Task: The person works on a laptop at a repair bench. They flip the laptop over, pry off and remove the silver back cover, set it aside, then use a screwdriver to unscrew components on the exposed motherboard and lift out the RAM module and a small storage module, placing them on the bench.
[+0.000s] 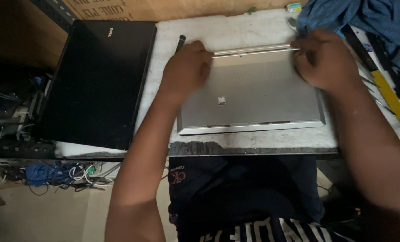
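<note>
A closed silver laptop (258, 94) lies flat on the white worktop (236, 31) in front of me. My left hand (186, 67) grips its far left corner, fingers curled over the back edge. My right hand (323, 58) grips the far right corner the same way. Both hands are slightly blurred. A small square sticker (221, 100) sits on the lid. A dark pen-like tool (180, 42) lies just beyond my left hand.
A closed black laptop (97, 80) lies to the left, overhanging the bench edge. Blue checked cloth (365, 20) is bunched at the far right. A yellow-handled tool (390, 96) and thin metal tools lie at the right. Tangled cables (70, 172) lie on the floor below.
</note>
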Demonstrator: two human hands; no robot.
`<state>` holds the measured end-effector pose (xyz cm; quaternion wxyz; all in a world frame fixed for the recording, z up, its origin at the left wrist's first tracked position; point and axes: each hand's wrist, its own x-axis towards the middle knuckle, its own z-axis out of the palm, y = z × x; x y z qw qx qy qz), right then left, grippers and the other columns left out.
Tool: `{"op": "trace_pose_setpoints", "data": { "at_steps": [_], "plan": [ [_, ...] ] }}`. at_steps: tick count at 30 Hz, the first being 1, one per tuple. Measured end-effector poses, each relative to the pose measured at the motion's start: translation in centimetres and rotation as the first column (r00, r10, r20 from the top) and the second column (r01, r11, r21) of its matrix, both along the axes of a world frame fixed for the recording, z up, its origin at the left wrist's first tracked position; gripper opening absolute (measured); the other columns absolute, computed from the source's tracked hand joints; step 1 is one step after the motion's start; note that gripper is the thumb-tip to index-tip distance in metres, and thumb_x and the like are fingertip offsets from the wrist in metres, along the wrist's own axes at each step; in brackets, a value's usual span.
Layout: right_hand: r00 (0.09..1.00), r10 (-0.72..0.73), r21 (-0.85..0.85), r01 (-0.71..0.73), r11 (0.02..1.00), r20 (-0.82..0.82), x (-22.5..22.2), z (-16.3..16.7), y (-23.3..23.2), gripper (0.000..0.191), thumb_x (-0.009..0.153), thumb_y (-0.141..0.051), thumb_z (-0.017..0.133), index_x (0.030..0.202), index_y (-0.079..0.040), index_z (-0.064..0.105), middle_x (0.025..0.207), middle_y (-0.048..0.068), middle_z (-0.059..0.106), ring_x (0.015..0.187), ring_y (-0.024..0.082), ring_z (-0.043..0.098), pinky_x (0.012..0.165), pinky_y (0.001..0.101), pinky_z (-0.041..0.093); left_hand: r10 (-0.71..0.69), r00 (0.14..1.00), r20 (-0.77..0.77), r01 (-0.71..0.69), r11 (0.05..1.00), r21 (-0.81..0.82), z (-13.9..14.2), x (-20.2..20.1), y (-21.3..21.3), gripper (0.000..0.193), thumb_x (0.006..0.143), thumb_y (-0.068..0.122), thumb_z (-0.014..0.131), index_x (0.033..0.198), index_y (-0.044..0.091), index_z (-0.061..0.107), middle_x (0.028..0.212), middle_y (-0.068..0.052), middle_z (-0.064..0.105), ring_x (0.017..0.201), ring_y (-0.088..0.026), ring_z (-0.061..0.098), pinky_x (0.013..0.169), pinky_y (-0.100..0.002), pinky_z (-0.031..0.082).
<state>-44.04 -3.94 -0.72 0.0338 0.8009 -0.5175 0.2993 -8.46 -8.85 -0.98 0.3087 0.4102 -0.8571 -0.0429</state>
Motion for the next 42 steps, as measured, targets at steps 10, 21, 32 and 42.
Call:
{"op": "trace_pose_setpoints", "data": {
  "at_steps": [10, 21, 32, 42],
  "plan": [
    [1.000, 0.008, -0.012, -0.008, 1.000, -0.026, -0.8, -0.4, -0.6, 0.026, 0.099, -0.021, 0.071, 0.120, -0.006, 0.076, 0.109, 0.015, 0.070, 0.104, 0.033, 0.067, 0.096, 0.0421, 0.053, 0.169, 0.975, -0.145, -0.181, 0.980, -0.078, -0.3, 2.1, -0.5, 0.009, 0.085, 0.003, 0.072, 0.093, 0.006, 0.076, 0.099, -0.012, 0.070, 0.102, -0.035, 0.066, 0.084, -0.043, 0.053],
    [0.984, -0.132, 0.114, 0.118, 0.986, 0.123, -4.2, -2.1, -1.0, 0.026, 0.098, -0.009, 0.067, 0.122, -0.006, 0.077, 0.119, 0.018, 0.072, 0.088, 0.031, 0.069, 0.081, 0.0390, 0.055, 0.224, 0.961, -0.162, -0.236, 0.970, -0.059, -0.2, 1.8, 0.5, 0.010, 0.091, 0.012, 0.077, 0.096, 0.004, 0.075, 0.105, -0.014, 0.067, 0.099, -0.037, 0.063, 0.083, -0.045, 0.051],
    [0.931, -0.175, 0.219, 0.107, 0.970, 0.319, -5.3, -2.8, -0.8, 0.012, 0.102, -0.012, 0.069, 0.104, -0.004, 0.078, 0.092, 0.009, 0.075, 0.083, 0.018, 0.071, 0.079, 0.0300, 0.055, 0.257, 0.959, -0.120, -0.268, 0.959, -0.094, -0.9, 2.0, 0.2, 0.006, 0.094, 0.012, 0.074, 0.096, 0.008, 0.078, 0.101, -0.013, 0.071, 0.095, -0.037, 0.067, 0.080, -0.046, 0.053],
    [0.959, -0.267, 0.306, 0.227, 0.925, 0.095, -5.7, -1.6, -0.3, 0.027, 0.091, -0.030, 0.080, 0.110, -0.011, 0.081, 0.089, 0.013, 0.074, 0.080, 0.025, 0.073, 0.077, 0.0372, 0.056, 0.154, 0.962, -0.226, -0.139, 0.987, 0.083, 0.1, 3.4, 0.4, 0.017, 0.090, 0.005, 0.072, 0.107, 0.001, 0.076, 0.109, -0.017, 0.072, 0.094, -0.035, 0.072, 0.084, -0.041, 0.056]
  ]
}}
